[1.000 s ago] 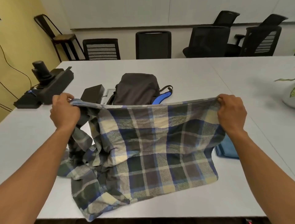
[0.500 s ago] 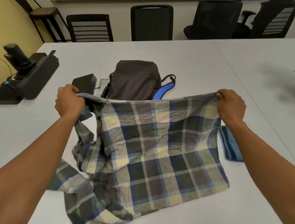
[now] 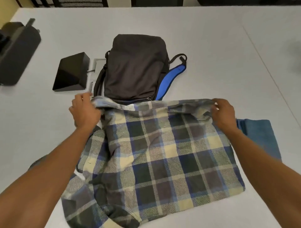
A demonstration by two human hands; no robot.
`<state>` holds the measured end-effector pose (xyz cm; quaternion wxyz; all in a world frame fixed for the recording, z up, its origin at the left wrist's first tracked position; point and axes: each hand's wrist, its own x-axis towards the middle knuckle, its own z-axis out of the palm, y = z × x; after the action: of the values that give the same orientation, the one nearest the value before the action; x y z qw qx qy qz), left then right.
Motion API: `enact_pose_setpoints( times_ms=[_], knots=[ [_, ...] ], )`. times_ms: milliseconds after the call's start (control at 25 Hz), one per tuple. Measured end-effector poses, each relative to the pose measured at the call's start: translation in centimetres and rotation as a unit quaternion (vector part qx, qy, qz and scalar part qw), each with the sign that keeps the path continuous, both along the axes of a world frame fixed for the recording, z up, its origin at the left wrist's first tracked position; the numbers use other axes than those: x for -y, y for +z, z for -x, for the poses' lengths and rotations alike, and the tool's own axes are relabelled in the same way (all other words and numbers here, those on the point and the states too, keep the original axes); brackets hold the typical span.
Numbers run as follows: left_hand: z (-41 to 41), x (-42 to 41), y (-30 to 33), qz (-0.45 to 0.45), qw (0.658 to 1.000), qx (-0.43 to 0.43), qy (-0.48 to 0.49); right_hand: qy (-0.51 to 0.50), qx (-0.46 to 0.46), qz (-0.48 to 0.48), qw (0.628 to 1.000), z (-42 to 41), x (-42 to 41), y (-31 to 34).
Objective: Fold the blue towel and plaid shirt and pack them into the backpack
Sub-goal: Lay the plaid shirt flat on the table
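Observation:
The plaid shirt lies spread over the near part of the white table, its left sleeve bunched toward the front edge. My left hand grips the shirt's far left corner. My right hand pinches the far right corner. Both hold that far edge low, just in front of the dark grey backpack, which lies flat with a blue-lined strap showing on its right. The folded blue towel rests to the right of the shirt, partly behind my right forearm.
A black wedge-shaped box sits left of the backpack beside a table cable hatch. A larger black device lies at the far left. Chair backs line the table's far edge.
Both hands have lowered the shirt's far edge down toward the table, so the shirt now lies nearly flat. The camera has tilted downward, and the towel shows more fully.

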<state>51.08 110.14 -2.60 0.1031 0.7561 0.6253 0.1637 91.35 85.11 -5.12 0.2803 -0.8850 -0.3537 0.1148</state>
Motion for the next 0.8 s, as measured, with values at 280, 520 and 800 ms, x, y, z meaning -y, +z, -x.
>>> enact_pose_setpoints(
  times_ms=[280, 520, 800],
  knots=[
    [2.4, 11.9, -7.7, -0.105, 0.984, -0.049, -0.139, 0.032, -0.01, 0.133, 0.991, 5.8, 8.7, -6.4],
    [4.9, 24.1, -12.5, 0.011, 0.943, -0.073, -0.324, -0.097, 0.01, 0.183, 0.978, 9.2, 18.5, -9.5],
    [8.2, 29.0, -15.3, 0.105, 0.876, -0.222, -0.414, -0.06, 0.02, 0.22, 0.973, 10.9, 24.2, -11.0]
  ],
)
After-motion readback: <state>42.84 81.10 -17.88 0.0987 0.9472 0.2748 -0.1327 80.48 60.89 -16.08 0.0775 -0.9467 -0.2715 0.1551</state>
